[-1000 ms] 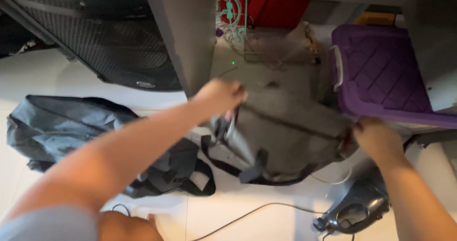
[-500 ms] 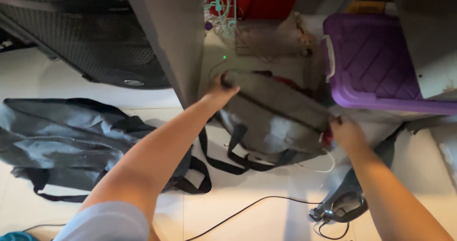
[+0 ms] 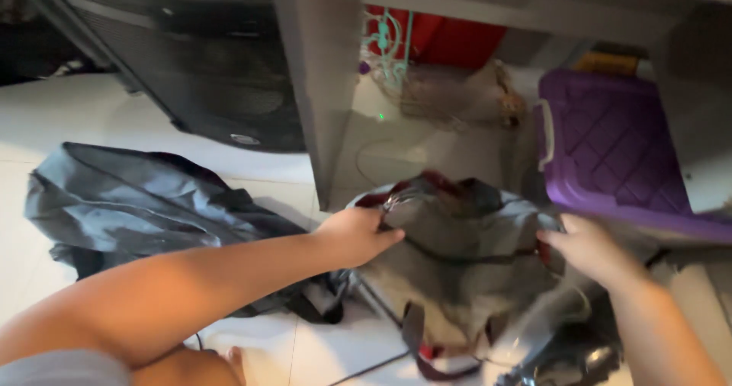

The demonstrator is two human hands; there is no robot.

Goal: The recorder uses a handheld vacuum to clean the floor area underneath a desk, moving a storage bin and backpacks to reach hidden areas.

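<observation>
Down on a pale tiled floor (image 3: pixel 114 119), a person works both hands at a grey bag (image 3: pixel 457 268) lying at the foot of a grey desk leg (image 3: pixel 316 89) — the step in hand looks like gathering or closing the bag's open top, where something dark red shows inside. The left hand (image 3: pixel 358 233) grips the bag's near rim, fingers (image 3: pixel 389 237) curled around the fabric beside what seems to be a zip; the right hand (image 3: pixel 587 249) presses at the opposite edge, fingers bent against the cloth, though whether they pinch it or only push cannot be told from this blurred view. A dark strap (image 3: pixel 415 340) of the bag trails toward the camera, over a black cable (image 3: pixel 366 371)

Just left of the bag lies a second, darker bag (image 3: pixel 145 203), crumpled and flat on the tiles. Under the desk sit a purple bin lid (image 3: pixel 610 150), a red box (image 3: pixel 450 39) and a tangle of teal hooks (image 3: pixel 389 47), with a black mesh-fronted speaker (image 3: pixel 198 73) standing to the left. A dark, shiny appliance (image 3: pixel 572 355) rests near the right wrist, partly hidden

By the look of it, the next move calls for both hands to draw the two edges level and keep the contents tucked below the rim — the strap and cable underneath could snag
</observation>
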